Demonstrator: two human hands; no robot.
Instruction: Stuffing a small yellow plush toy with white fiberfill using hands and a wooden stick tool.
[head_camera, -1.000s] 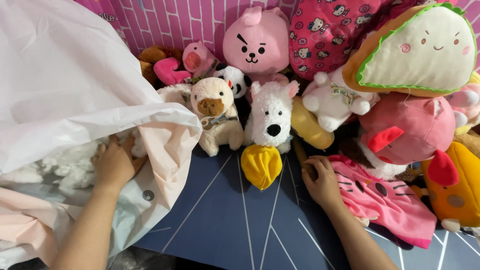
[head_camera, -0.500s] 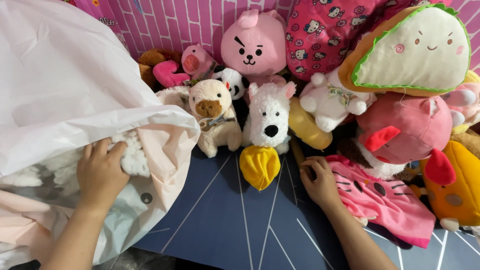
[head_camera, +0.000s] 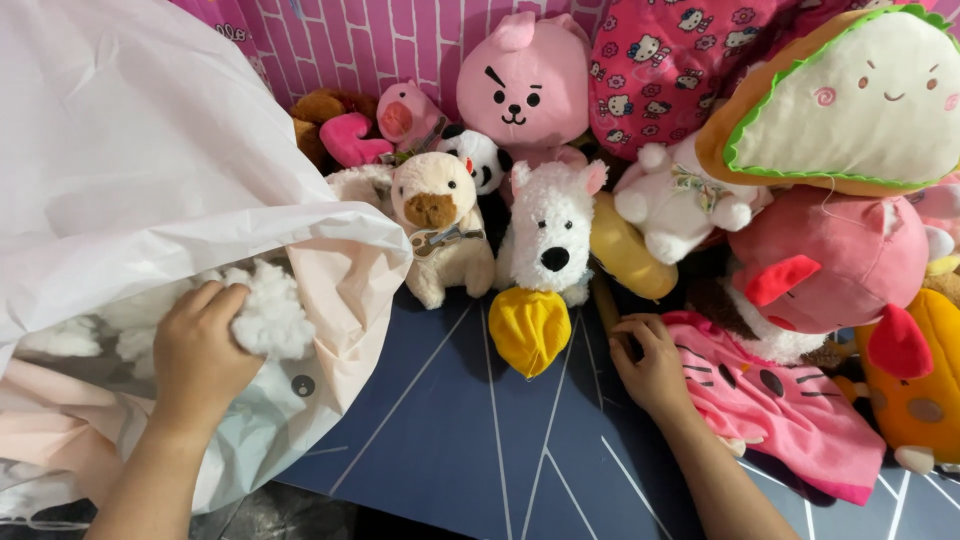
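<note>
My left hand (head_camera: 200, 355) is at the mouth of a big white and pale pink plastic bag (head_camera: 120, 180) and grips a clump of white stuffing (head_camera: 268, 318). More stuffing shows inside the bag. My right hand (head_camera: 650, 365) rests on the dark blue mat (head_camera: 450, 440) with fingers bent, touching the edge of a flat pink cat plush (head_camera: 775, 405). A white dog plush (head_camera: 550, 235) with a yellow piece (head_camera: 528, 328) under it stands between the hands. Beside it stands a tan capybara plush (head_camera: 440, 225).
A crowd of plush toys lines the pink brick-pattern wall (head_camera: 350, 40): a round pink bunny-faced one (head_camera: 525, 80), a taco-shaped cushion (head_camera: 860, 100), a pink pig-like toy (head_camera: 830, 255), an orange toy (head_camera: 925, 385), a small panda (head_camera: 480, 155).
My left hand has pulled back out of the bag's mouth with a clump of white stuffing in it. The right hand has stayed where it was.
</note>
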